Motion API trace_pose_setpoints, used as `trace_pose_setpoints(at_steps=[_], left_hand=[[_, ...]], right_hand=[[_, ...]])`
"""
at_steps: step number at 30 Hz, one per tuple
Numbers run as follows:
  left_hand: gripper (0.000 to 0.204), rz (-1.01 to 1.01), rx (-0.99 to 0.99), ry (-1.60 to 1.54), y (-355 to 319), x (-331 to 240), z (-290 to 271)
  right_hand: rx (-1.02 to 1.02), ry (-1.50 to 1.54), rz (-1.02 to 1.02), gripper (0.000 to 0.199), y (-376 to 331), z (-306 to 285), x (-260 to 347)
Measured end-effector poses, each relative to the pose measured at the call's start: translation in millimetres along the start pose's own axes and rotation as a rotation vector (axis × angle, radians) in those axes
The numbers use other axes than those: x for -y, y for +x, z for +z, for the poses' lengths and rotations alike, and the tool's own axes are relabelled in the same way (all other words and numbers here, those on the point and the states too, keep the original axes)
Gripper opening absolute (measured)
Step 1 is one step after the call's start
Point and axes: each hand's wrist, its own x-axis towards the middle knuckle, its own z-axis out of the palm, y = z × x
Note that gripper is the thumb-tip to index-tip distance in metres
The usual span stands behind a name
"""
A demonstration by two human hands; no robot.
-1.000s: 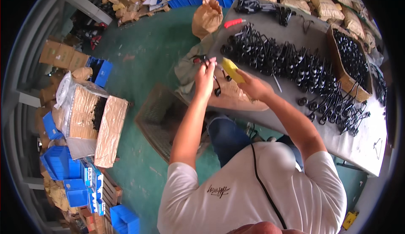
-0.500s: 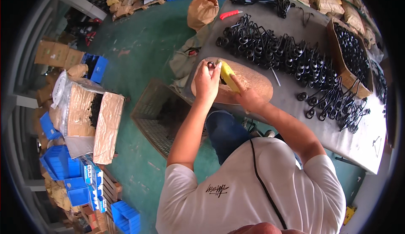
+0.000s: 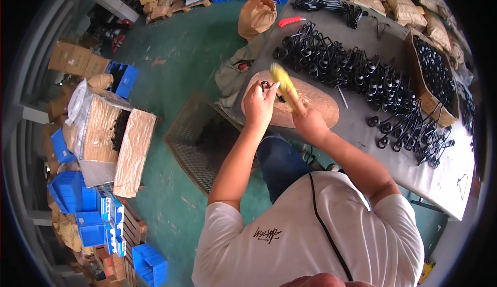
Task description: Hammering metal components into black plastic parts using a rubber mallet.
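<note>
A small black ringed part (image 3: 265, 85) is pinched in the left hand (image 3: 259, 105), above the brown oval board (image 3: 324, 107) on the bench (image 3: 357, 127). A yellow tool (image 3: 284, 84) is gripped in the right hand (image 3: 309, 122), its far end blurred near the left fingertips; whether the part is touched by it cannot be told. The part is best held firmly over the board, with the left fingertips clear of the tool and its movement controlled.
</note>
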Motion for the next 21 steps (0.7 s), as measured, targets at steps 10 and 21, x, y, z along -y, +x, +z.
trace_pose_setpoints(at_steps=[10,21], left_hand=[[0.024,-0.355,-0.232,-0.052,-14.3,30.8,-98.7],[0.024,0.076,-0.036,0.211,62.8,29.1,-28.7]], right_hand=[[0.131,0.420,0.049,0.068,-13.6,-38.9,-64.5],[0.159,0.270,-0.017,0.073,-21.5,-27.3,-80.1]])
